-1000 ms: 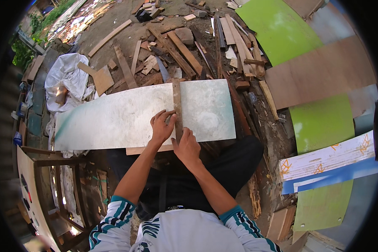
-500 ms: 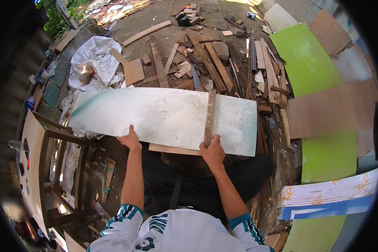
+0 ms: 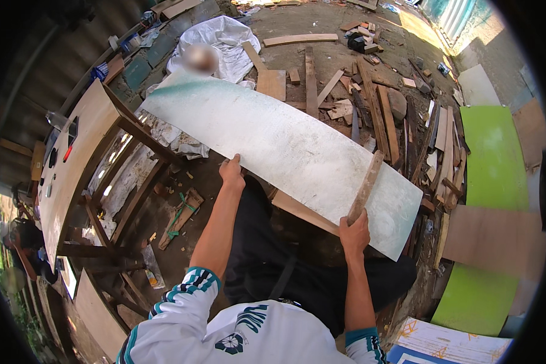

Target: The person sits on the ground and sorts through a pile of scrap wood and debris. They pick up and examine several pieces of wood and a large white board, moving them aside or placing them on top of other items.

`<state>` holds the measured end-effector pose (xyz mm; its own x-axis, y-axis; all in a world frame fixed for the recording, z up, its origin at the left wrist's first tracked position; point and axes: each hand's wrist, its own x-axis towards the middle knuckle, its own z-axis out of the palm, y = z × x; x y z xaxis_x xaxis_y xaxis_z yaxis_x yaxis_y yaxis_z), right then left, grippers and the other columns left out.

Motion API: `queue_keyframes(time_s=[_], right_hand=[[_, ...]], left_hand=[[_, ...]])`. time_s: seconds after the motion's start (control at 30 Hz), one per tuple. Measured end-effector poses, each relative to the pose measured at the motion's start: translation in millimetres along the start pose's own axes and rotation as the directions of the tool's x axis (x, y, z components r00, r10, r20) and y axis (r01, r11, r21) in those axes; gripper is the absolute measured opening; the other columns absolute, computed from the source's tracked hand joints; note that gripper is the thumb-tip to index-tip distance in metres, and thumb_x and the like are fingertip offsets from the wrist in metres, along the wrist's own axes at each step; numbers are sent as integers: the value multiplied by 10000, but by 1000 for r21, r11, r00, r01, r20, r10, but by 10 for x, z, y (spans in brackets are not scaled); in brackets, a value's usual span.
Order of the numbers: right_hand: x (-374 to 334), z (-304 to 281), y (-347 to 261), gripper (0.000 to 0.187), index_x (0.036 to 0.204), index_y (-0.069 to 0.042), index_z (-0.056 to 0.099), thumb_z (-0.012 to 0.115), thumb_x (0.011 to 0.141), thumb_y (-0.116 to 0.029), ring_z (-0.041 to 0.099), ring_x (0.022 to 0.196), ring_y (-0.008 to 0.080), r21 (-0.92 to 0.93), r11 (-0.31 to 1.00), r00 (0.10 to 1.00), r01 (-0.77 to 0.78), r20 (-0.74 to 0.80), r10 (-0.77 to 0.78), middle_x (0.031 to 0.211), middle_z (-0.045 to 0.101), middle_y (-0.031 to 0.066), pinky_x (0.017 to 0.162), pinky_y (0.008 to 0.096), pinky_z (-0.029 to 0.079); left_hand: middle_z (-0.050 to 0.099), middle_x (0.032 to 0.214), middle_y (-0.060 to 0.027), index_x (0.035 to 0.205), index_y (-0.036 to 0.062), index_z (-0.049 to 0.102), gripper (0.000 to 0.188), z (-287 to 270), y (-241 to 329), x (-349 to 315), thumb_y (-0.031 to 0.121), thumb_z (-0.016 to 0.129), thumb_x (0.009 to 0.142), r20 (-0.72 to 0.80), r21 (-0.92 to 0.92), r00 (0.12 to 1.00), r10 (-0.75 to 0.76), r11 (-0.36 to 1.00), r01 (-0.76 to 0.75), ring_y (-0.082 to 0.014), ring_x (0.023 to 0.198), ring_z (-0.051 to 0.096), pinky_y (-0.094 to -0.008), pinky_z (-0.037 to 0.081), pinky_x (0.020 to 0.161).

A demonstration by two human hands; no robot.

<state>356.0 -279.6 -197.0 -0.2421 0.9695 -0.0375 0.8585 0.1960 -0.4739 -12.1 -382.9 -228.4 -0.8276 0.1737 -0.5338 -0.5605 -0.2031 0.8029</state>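
Note:
A long, pale white board with greenish ends lies slantwise in front of me, above my folded legs. My left hand is closed on its near edge, thumb on top. At the board's right part, my right hand grips the near end of a narrow wooden strip lying across the board. The right fingers under the strip and board are hidden. A light brown wooden piece shows beneath the board's near edge, between my hands.
A wooden table stands at left, with small items on top. Scrap wood covers the ground beyond the board; a white sack lies at far left. Green panels line the right side. Another person is at the left rim.
The view has turned left, so surroundings appear farther right. The board now slants, its left end farther away and overlapping the sack in view. Both hands keep their grip.

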Motion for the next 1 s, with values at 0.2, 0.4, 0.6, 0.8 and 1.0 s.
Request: queue_keyframes(time_s=[0.2, 0.4, 0.6, 0.8, 1.0], right_hand=[[-7, 105, -346, 642, 1372, 39, 441, 620, 852, -292, 646, 1005, 433, -15, 1000, 999, 4, -41, -5, 1175, 632, 234, 848, 526, 509], [-44, 233, -447, 660, 1344, 81, 479, 645, 820, -284, 637, 943, 339, -151, 985, 980, 84, -169, -110, 1032, 667, 188, 835, 484, 435], [-72, 335, -275, 703, 1374, 88, 470, 660, 797, -266, 584, 878, 312, -130, 986, 976, 103, -180, -126, 988, 650, 176, 752, 447, 392], [-37, 370, -131, 737, 1376, 74, 481, 686, 763, -279, 562, 840, 292, -34, 990, 969, 137, -203, -141, 933, 626, 139, 739, 437, 374], [66, 340, -25, 741, 1380, 62, 490, 697, 757, -283, 562, 841, 295, -24, 991, 964, 132, -231, -134, 911, 617, 132, 739, 438, 379]], left_hand=[[610, 1127, -92, 1207, 31, 543, 263, -93, 223, 328, 120, 618, 972, -48, -64, 998, 31, 997, -35, -254, 969, 629, -443, 533, 837], [636, 1054, -74, 1152, 42, 585, 224, -510, 383, 1011, 152, 641, 966, -106, -29, 994, 35, 999, -38, -236, 898, 622, -441, 511, 822], [625, 1171, -87, 1224, 36, 582, 281, -756, 280, 1281, 148, 622, 970, -107, 32, 992, -65, 997, 69, -257, 1031, 620, -419, 491, 914], [492, 1386, -121, 1375, 33, 477, 437, -853, 351, 1351, 147, 583, 966, -134, 224, 975, -178, 953, 205, -285, 1211, 532, -425, 450, 1037], [453, 1427, -133, 1390, 32, 462, 444, -790, 308, 1240, 140, 569, 973, -75, 257, 978, -195, 944, 207, -301, 1257, 491, -430, 446, 1051]])
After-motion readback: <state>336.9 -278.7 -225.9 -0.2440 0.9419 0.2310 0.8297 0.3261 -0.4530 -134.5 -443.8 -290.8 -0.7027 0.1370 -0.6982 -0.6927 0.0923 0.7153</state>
